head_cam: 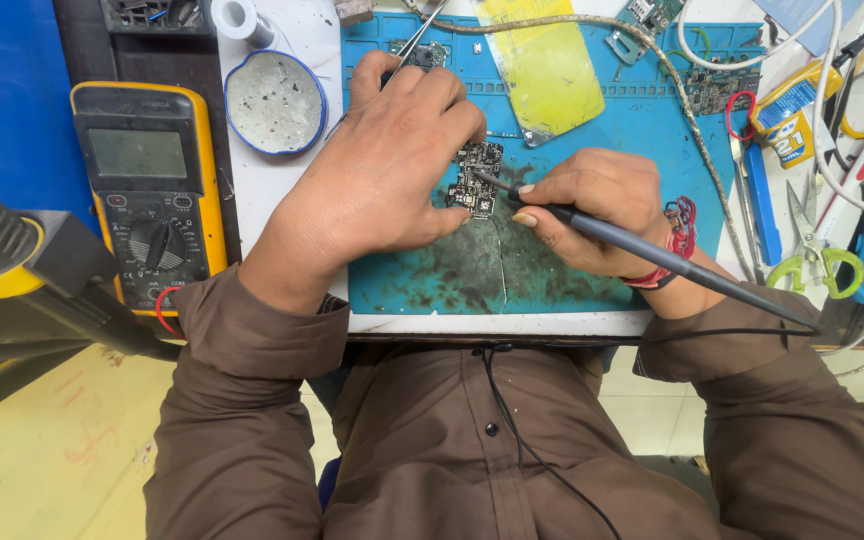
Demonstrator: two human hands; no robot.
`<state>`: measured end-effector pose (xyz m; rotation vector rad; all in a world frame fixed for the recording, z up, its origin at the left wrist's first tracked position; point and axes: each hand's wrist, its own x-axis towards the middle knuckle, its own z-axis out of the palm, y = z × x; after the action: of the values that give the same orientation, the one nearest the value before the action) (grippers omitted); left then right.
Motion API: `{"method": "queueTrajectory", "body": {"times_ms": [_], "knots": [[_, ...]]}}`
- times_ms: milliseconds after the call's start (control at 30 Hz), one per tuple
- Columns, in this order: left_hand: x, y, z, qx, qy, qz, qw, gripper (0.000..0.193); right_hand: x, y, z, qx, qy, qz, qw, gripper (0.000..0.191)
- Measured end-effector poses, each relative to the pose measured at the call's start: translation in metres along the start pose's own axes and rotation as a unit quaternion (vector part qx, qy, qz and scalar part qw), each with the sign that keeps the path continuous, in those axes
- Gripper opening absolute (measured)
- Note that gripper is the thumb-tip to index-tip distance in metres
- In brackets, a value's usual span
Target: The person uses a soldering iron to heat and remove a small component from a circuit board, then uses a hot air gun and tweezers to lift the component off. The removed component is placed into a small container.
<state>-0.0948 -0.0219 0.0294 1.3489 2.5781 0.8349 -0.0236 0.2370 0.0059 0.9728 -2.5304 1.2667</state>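
Bright, even overhead light, soft shadows under the hands [392,170], sharp centre, slight wide-angle bending at edges.

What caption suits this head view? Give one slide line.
Right hand holds a soldering iron tip to a small circuit board on the blue mat; left hand steadies it with tweezers.

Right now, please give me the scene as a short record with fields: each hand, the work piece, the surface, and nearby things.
left hand: holds tweezers, fingers resting beside the circuit board
right hand: grips a soldering iron, tip touching the circuit board
circuit board: small, dark, lying flat
surface: blue work mat, stained near the front
left of the mat: yellow multimeter, round tin
right of the mat: green-handled scissors
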Motion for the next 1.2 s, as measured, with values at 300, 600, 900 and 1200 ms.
{"method": "queueTrajectory", "body": {"times_ms": [300, 600, 900, 1200], "knots": [[-0.0005, -0.0008, -0.0004, 0.002, 0.000, 0.001, 1.000, 0.065, -0.0004, -0.0014, 0.0009, 0.000, 0.006, 0.011, 1.000, 0.015], [-0.0006, -0.0007, -0.0012, -0.006, -0.001, 0.001, 1.000, 0.063, -0.0014, -0.0018, 0.0008, 0.004, 0.011, 0.017, 1.000, 0.015], [-0.0004, 0.0001, -0.0019, -0.002, 0.005, 0.004, 1.000, 0.063, -0.0012, -0.0018, 0.0006, 0.009, 0.014, 0.015, 1.000, 0.015], [0.0001, 0.0005, -0.0019, -0.001, 0.003, 0.003, 1.000, 0.064, -0.0003, -0.0014, -0.0003, 0.014, 0.004, 0.010, 1.000, 0.015]]}}
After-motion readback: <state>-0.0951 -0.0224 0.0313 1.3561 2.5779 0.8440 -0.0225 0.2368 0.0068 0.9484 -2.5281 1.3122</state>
